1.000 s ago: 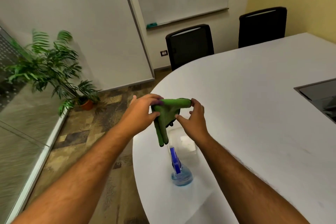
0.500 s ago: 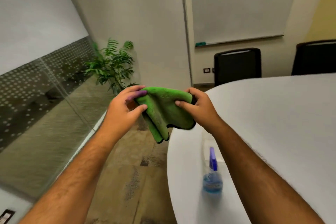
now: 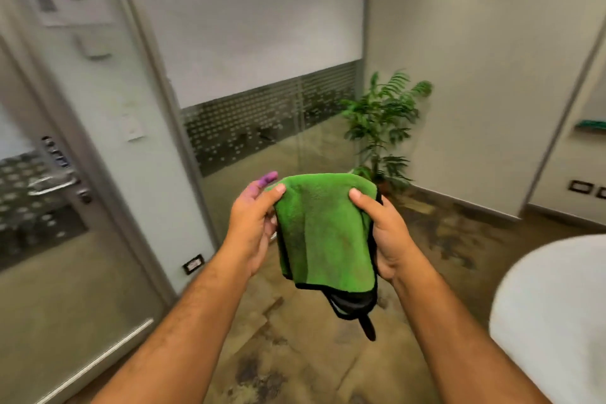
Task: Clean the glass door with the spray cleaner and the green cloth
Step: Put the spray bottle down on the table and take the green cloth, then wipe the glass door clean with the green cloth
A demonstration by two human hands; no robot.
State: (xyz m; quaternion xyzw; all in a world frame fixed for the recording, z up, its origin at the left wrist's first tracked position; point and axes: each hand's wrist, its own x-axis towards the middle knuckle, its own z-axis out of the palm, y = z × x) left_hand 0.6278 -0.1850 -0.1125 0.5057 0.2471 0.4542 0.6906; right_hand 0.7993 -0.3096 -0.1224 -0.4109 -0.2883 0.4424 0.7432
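Observation:
A folded green cloth [image 3: 323, 229] with black trim hangs in front of me, held at chest height. My left hand [image 3: 254, 220] pinches its upper left corner; a purple stain shows on one fingertip. My right hand [image 3: 382, 233] grips its right edge, thumb on the front. The glass door [image 3: 65, 239] with a frosted dotted band and a metal lever handle [image 3: 54, 185] stands at the left, an arm's length beyond the cloth. The spray cleaner is out of view.
A fixed glass wall [image 3: 262, 75] with frosted and dotted bands runs behind the cloth. A potted plant [image 3: 382, 128] stands in the far corner. The rounded edge of a white table [image 3: 554, 311] is at the lower right. Patterned carpet covers the floor.
My view has swung left from the table to the glass door. The spray bottle and chairs have left the view. Both hands still hold the cloth, which is now spread flatter.

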